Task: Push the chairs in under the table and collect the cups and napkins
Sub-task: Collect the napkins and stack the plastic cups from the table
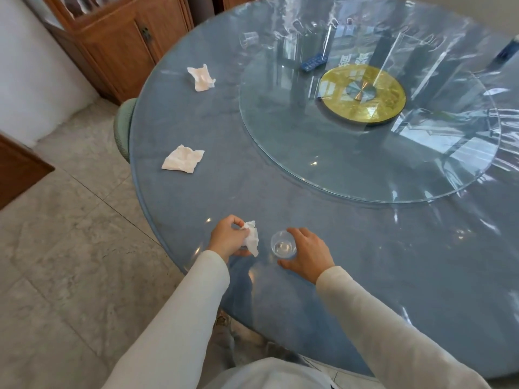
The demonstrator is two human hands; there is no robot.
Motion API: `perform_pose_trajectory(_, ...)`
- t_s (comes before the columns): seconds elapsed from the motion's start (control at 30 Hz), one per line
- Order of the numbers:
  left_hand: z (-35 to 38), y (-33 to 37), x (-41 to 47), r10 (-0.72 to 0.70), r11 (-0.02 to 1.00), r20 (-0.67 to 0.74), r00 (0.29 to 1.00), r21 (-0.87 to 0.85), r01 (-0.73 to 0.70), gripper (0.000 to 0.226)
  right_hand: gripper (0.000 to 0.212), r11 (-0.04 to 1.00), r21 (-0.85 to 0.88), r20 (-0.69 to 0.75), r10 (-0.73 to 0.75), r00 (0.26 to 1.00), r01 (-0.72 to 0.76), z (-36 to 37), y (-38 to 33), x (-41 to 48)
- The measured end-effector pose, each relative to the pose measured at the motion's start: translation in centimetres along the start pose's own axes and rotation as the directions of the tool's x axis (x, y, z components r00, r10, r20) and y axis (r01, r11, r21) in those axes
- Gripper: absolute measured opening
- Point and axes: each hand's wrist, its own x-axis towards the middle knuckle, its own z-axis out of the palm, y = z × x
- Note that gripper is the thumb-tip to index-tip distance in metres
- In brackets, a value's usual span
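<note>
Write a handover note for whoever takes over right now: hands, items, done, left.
Left hand: grips the held napkin.
Right hand: curled round the near cup, which looks to be standing on the table.
Loose on the table: middle napkin, far napkin, far cup.
Done: green chair looks pushed in.
Left: both loose napkins and the far cup. Other chairs are out of view.
</note>
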Motion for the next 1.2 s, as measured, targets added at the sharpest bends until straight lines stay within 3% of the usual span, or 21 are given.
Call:
perform_pose_trajectory(0.13, -0.4, 0.6, 0.1, 0.011, 0.999, -0.003, 1.000, -0.044, -0.011, 0.012, 0.103, 0.994, -0.108, 0.051, 0.030, 0.998, -0.025, -1.2, -1.0, 1.4)
perform_pose_trajectory(0.23, -1.8, 1.2, 0.4, 0.038, 0.995, -0.040, 0.998, -0.088, -0.042, 0.011, 0.107, 0.995, -0.094, 0.001, 0.021, 1.000, -0.021, -1.9, -3.2, 3.3)
perform_pose_trajectory(0.43, -7.8, 2.9, 2.2, 0.023, 0.994, -0.221, 0.975, -0.102, -0.047, 0.010, 0.069, 0.994, 0.043, 0.047, -0.105, 0.993, 0.103, -2.8, -10.4, 10.8)
perform_pose_trajectory(0.67, -15.8, 3.6, 5.8, -0.036, 0.982, -0.267, 0.963, -0.190, -0.016, 0.007, 0.061, 0.975, 0.197, 0.120, -0.126, 0.985, 0.101, -1.3, -19.7, 19.8)
perform_pose_trajectory(0.83, -20.0, 3.8, 8.8, -0.090, 0.978, -0.271, 0.959, -0.208, 0.033, 0.016, 0.060, 0.996, 0.045, 0.160, -0.082, 0.984, 0.076, 2.0, -23.1, 25.5)
perform_pose_trajectory(0.97, -22.0, 3.4, 10.5, -0.083, 0.986, -0.245, 0.966, -0.162, 0.044, 0.013, 0.059, 0.993, -0.083, 0.080, -0.082, 0.993, 0.089, 4.5, -25.2, 28.9)
perform_pose_trajectory(1.1, -23.5, 2.8, 11.6, -0.091, 0.972, -0.207, 0.974, -0.230, 0.042, 0.010, 0.066, 0.986, -0.137, 0.062, -0.084, 0.995, 0.092, 6.1, -26.7, 31.6)
perform_pose_trajectory(1.2, -24.6, 2.1, 12.4, -0.086, 0.975, -0.183, 0.979, -0.216, 0.046, 0.008, 0.054, 0.977, -0.194, 0.085, -0.068, 0.994, 0.083, 6.9, -26.8, 33.0)
